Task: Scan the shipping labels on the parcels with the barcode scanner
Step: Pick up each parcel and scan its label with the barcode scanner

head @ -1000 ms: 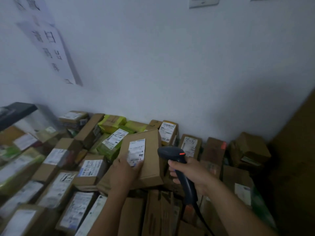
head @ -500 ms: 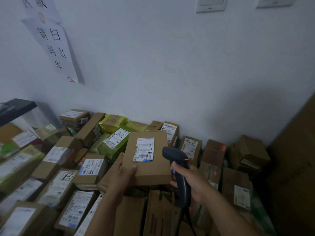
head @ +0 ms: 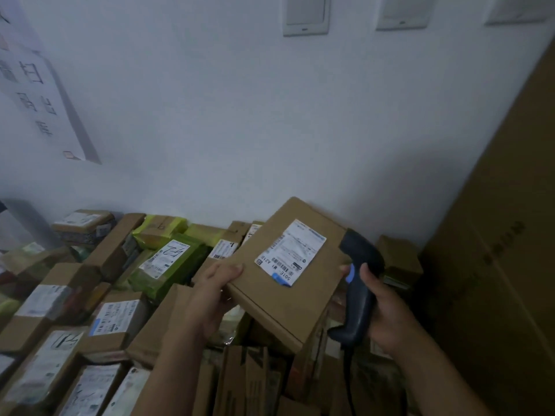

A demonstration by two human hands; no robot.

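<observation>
Compared to 0.5 s ago the flat brown box [head: 270, 298] has been lifted and twisted, so its shipping label [head: 289, 252] now sits slanted instead of square-on, and the scanner has closed in on the box's right edge.

Left hand [head: 210, 298] grips the box's left corner, thumb on top and fingers curled underneath. Right hand [head: 387, 310] is wrapped round the handle of the dark barcode scanner [head: 357, 295], with a fingertip by the blue trigger. The scanner head sits just beside the box's right edge; can't tell if it touches.

The label is stuck on the box's top face. Below and left of the box is the pile of parcels [head: 114, 319], mostly brown with white labels, plus a green-wrapped one [head: 171, 265]. Behind the box is a white wall [head: 240, 115] with 3 white plates [head: 306, 13] up high and a paper sign [head: 36, 94] far to the upper left. Right of the box stands a big brown carton [head: 495, 265].
</observation>
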